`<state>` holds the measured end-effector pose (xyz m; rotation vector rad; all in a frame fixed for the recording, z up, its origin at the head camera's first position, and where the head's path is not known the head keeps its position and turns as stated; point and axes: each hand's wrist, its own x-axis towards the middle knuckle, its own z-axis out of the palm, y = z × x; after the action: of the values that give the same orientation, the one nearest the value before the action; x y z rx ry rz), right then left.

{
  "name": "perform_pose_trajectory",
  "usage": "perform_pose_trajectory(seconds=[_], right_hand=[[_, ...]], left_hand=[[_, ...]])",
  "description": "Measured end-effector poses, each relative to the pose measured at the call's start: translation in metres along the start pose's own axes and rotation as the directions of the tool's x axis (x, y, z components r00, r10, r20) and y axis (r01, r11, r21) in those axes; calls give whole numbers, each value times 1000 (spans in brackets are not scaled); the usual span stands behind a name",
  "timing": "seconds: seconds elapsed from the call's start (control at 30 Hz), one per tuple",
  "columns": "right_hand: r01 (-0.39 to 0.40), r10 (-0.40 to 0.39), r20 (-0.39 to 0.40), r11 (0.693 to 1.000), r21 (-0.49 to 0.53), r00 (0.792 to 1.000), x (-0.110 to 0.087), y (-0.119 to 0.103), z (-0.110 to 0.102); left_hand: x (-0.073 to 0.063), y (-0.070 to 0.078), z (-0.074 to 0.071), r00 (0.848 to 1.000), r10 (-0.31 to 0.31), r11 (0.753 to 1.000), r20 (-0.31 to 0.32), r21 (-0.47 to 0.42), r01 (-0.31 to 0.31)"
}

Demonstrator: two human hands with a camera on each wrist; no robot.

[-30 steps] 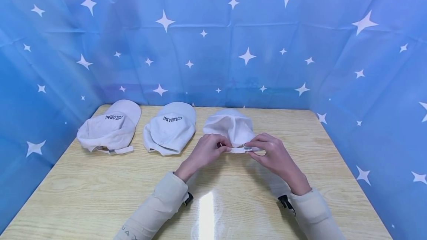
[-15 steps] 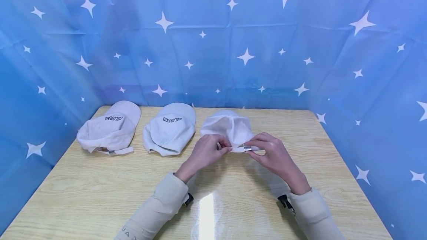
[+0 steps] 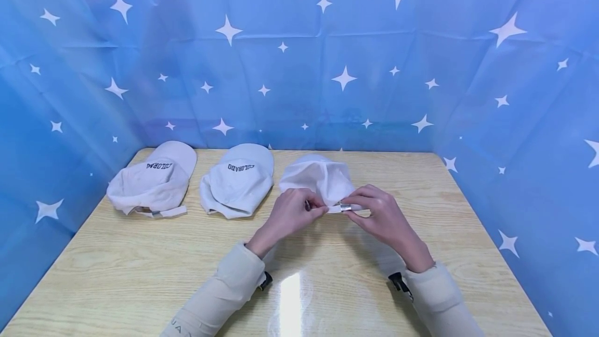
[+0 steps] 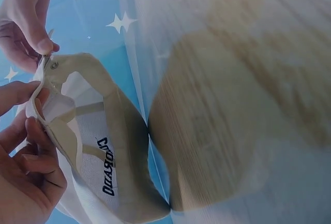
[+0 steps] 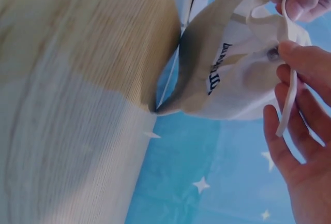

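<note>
Both hands hold the rear strap (image 3: 338, 208) of the white cotton cap (image 3: 320, 178). The left hand (image 3: 292, 214) pinches the strap's left end; the right hand (image 3: 381, 216) pinches it at the metal buckle (image 3: 345, 207). The strap's long axis runs hand to hand. The soft crown lies beyond the grip, on the wooden table (image 3: 140, 254).

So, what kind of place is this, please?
Probably a staged recording booth, not a home: a blue star-printed backdrop walls in a wooden table, where white caps lie in a row.
</note>
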<state>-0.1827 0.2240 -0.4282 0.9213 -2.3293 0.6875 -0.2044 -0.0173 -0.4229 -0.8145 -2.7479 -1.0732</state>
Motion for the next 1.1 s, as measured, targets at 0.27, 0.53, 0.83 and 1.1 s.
perform_pose_trajectory(seconds=[0.27,0.53,0.83,1.1], right_hand=[[0,0,-2,1000,-6,1000,2,-3,1],[-3,3,-2,1000,-4,1000,1,-3,2],[-1,1,-13,1000,-9,1000,1,-3,2],[7,-7,-22,1000,1,1000,1,-3,3]], left_hand=[[-1,1,3,999,1,1000,-37,12,0],[-1,2,5,999,9,1000,-42,3,-9],[-2,1,2,1000,-3,1000,-27,-6,3],[-2,2,1,1000,9,1000,-27,-18,-10]])
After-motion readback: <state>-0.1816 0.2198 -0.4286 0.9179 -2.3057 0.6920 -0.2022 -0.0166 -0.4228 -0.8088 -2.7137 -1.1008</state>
